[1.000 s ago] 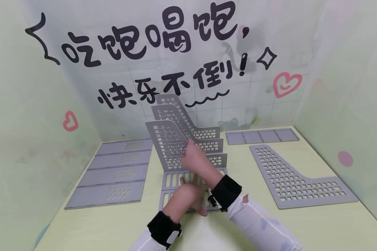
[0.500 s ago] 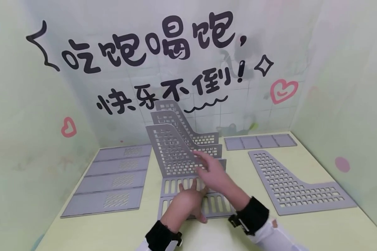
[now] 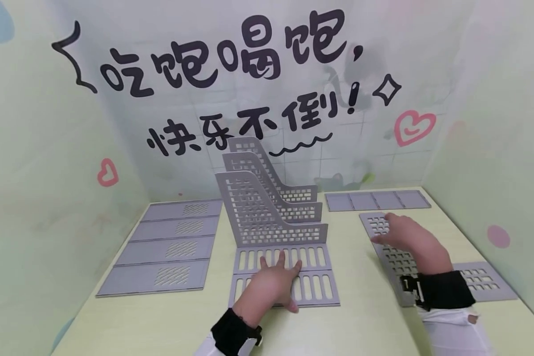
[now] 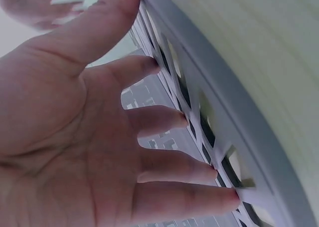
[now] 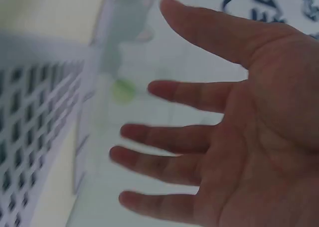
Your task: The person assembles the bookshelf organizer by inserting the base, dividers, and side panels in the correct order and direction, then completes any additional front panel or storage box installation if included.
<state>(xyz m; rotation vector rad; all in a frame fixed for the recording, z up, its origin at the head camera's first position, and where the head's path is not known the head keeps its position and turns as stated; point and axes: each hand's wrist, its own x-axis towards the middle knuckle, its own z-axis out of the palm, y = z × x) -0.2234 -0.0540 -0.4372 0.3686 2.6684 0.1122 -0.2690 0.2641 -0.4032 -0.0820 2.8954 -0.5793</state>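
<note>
In the head view, my left hand (image 3: 271,284) rests with spread fingers on the flat slotted base panel (image 3: 316,271) of a grey plastic file rack. The left wrist view shows the fingertips touching the slotted face and the thumb at its edge. Behind that hand, three perforated dividers stand upright on the rack: a front divider (image 3: 253,207), a middle divider (image 3: 242,160) and a rear divider (image 3: 244,143). My right hand (image 3: 416,242), fingers extended, hovers over a loose perforated divider (image 3: 396,259) lying flat. The right wrist view shows its fingers apart from the divider (image 5: 45,112).
At left lies a grey sheet (image 3: 133,274) of several joined panels with slanted cutouts. A narrow segmented strip (image 3: 382,200) lies at the back right. The pale table (image 3: 360,326) is enclosed by printed walls on the left, back and right.
My right hand has left the front upright divider and moved right, over the loose divider. My left hand has stayed on the slotted base panel. The head view has shifted slightly.
</note>
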